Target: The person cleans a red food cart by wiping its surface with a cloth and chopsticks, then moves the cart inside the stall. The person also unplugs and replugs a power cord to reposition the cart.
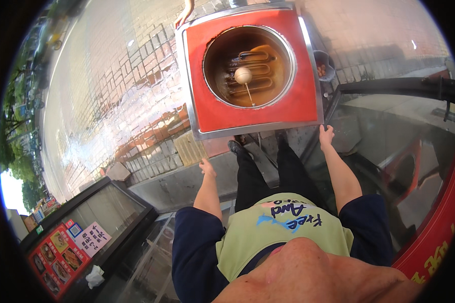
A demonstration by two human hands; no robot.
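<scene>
Before me is a square unit with a red top (216, 113) and a metal rim. A round metal basin (294, 72) is set into it. Brownish liquid lies in the basin over looped metal heating elements (256, 69). A pale float ball (243, 75) on a thin rod sits above the loops. My right hand (326, 135) is at the near right corner of the rim, fingers curled; whether it grips the corner is unclear. Below the near left corner, my left hand (207, 167) hangs apart from the unit, loosely bent, with nothing visible in it.
Another person's hand (182, 17) touches the far left corner. A grey bucket (324, 66) with small orange-brown items stands right of the unit. Glass doors (394, 113) (102, 204) flank me. A stone step (163, 189) meets wet brick paving (129, 125).
</scene>
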